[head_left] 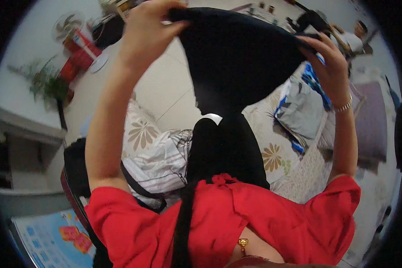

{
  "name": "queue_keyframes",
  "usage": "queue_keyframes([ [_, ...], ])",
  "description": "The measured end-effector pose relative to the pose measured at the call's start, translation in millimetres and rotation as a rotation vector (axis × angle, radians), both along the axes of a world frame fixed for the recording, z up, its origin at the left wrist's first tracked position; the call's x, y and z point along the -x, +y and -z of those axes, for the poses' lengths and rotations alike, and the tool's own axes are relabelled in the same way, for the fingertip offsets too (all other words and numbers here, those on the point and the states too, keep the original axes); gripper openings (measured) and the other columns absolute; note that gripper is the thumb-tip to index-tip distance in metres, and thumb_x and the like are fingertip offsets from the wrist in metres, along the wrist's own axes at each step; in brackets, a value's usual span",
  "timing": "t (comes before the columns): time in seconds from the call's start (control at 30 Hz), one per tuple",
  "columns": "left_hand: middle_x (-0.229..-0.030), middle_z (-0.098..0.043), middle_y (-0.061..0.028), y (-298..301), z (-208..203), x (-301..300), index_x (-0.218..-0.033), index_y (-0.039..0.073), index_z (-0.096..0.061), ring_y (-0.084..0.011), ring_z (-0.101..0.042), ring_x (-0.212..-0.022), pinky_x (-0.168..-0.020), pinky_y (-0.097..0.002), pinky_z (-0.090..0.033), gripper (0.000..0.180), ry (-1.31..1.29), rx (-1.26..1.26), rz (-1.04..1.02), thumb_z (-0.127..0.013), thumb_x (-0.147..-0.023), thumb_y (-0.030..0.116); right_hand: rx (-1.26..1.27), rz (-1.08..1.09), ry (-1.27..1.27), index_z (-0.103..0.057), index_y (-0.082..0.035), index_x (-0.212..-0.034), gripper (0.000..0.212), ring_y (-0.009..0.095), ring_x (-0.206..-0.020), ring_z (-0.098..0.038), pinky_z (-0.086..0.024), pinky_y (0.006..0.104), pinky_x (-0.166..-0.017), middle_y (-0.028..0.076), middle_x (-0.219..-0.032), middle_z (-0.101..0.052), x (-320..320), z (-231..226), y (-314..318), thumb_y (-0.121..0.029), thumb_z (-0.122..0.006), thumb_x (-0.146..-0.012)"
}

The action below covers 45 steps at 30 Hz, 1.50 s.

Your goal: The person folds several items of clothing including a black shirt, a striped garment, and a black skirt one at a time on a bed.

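Note:
A black garment (241,58) hangs stretched between my raised hands, its upper edge sagging slightly to the right. My left hand (154,27) pinches its upper left corner, thumb against the cloth. At the opposite corner, my right hand (328,58) grips the edge between thumb and fingers. The cloth narrows downward, and its lower end merges with my black trousers (223,152), so I cannot make out where it ends. What kind of garment it is does not show. Both forearms are bare below red sleeves.
A white striped cloth (158,163) lies left of my legs on a flower-patterned cover. Folded grey clothing (301,109) with blue pieces sits to the right, near a mauve cushion (370,120). Further off are a white fan (87,47), a plant (44,82) and a seated person (350,40).

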<state>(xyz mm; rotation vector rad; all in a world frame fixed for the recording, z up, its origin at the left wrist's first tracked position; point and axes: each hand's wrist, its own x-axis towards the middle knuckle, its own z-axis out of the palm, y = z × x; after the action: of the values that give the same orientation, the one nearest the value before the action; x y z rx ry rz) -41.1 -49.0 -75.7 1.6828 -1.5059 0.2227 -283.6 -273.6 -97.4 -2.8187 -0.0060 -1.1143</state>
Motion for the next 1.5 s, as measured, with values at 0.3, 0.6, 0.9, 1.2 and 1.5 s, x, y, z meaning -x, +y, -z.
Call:
queue_keyframes([
  [0.3, -0.095, -0.065, -0.0141, 58, -1, -9, -0.100, -0.001, -0.060, -0.0262, -0.063, -0.092, -0.085, -0.0340, -0.047, 0.022, -0.193, 0.060, -0.227, -0.064, -0.079, 0.001, -0.240, -0.278, 0.075, -0.062, -0.004, -0.098, 0.017, 0.024, -0.070, -0.064, -0.052, 0.0317, -0.063, 0.011, -0.080, -0.064, 23, -14, 80, -0.008, -0.068, -0.082],
  [0.6, -0.099, -0.063, -0.0222, -28, -3, 16, -0.101, -0.002, -0.061, -0.0373, -0.060, -0.097, -0.087, -0.0402, -0.046, 0.023, -0.401, 0.197, -0.105, -0.054, -0.080, 0.004, -0.917, -0.366, 0.101, -0.054, 0.000, -0.099, 0.019, 0.016, -0.074, -0.057, -0.046, 0.0289, -0.065, 0.010, -0.082, -0.057, 55, 16, 111, -0.010, -0.063, -0.086],
  [0.9, -0.102, -0.063, -0.0189, -180, 288, 196, -0.110, 0.003, -0.059, -0.0337, -0.061, -0.096, -0.088, -0.0448, -0.047, 0.028, 0.123, -0.440, 0.103, -0.054, -0.083, 0.009, -1.415, 0.422, 0.082, -0.056, -0.003, -0.100, 0.014, 0.005, -0.079, -0.055, -0.045, 0.0194, -0.071, -0.002, -0.090, -0.058, 203, 240, 71, -0.013, -0.061, -0.091],
  [1.2, -0.138, -0.046, -0.0125, -74, 417, 224, -0.132, 0.010, -0.048, -0.0277, -0.039, -0.131, -0.111, -0.0466, -0.023, 0.044, 0.020, -0.326, 0.243, -0.051, -0.091, 0.024, -1.874, 0.678, 0.007, -0.056, -0.011, -0.089, 0.012, 0.008, -0.075, -0.054, -0.044, 0.0216, -0.066, -0.004, -0.083, -0.057, 306, 376, 73, -0.020, -0.064, -0.088],
  [1.5, -0.137, -0.047, -0.0140, -73, 413, 221, -0.131, 0.009, -0.050, -0.0298, -0.039, -0.130, -0.112, -0.0469, -0.021, 0.042, 0.118, -0.303, 0.177, -0.050, -0.092, 0.025, -2.084, 0.357, -0.196, -0.056, -0.006, -0.112, 0.028, 0.012, -0.094, -0.061, -0.050, 0.0259, -0.079, 0.003, -0.107, -0.063, 240, 314, 48, -0.017, -0.062, -0.088],
])
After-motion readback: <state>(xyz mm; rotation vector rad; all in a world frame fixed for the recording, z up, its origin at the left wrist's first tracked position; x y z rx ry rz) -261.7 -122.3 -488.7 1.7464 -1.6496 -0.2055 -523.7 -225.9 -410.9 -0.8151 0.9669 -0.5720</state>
